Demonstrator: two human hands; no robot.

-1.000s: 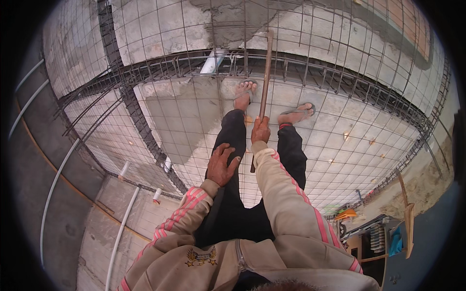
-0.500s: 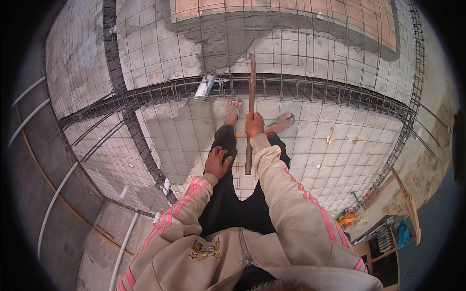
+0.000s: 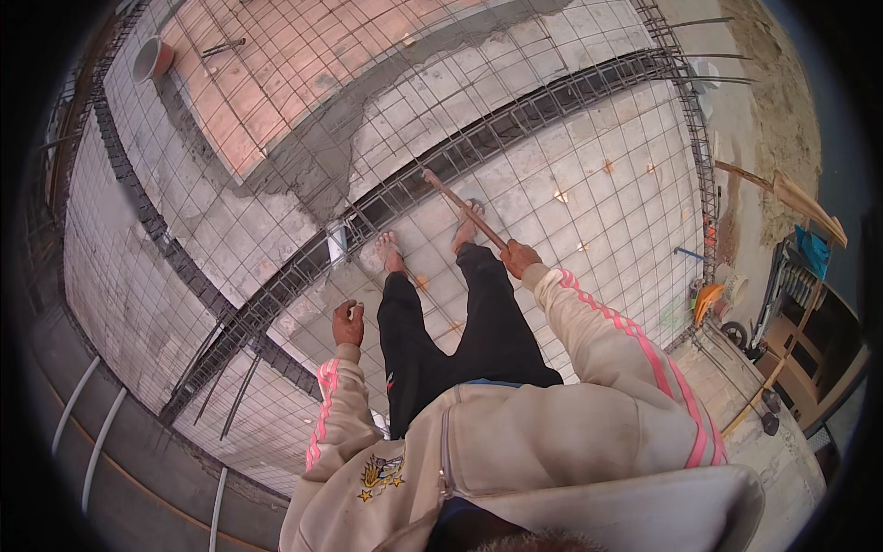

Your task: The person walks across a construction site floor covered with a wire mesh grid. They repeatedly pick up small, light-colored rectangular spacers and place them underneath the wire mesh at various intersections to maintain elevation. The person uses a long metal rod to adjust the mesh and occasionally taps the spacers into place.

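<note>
My right hand (image 3: 521,258) is closed around a long rusty brown bar (image 3: 466,210), which slants away to the far left. The bar's far tip, with a short stub, is over the dark gap lined with rebar. Its near end is hidden behind my hand and sleeve. My left hand (image 3: 348,324) hangs beside my left leg, fingers loosely bent and apart, holding nothing. Beneath both hands spreads a wire-like steel mesh (image 3: 589,198) over pale concrete panels. My feet (image 3: 388,251) stand on the mesh near the rebar-lined gap (image 3: 487,140).
A bucket (image 3: 153,60) stands far left beside a pinkish board (image 3: 267,78) edged with wet mortar. A white pipe (image 3: 337,243) pokes up near my left foot. Rebar ends (image 3: 722,57) jut out at the far right. An orange item (image 3: 708,302) and a wooden shelf (image 3: 809,359) are to the right.
The view has turned, so the gap now runs diagonally. My left hand has left my thigh and hangs out to the left. My right hand has moved rightward, and the bar now slants.
</note>
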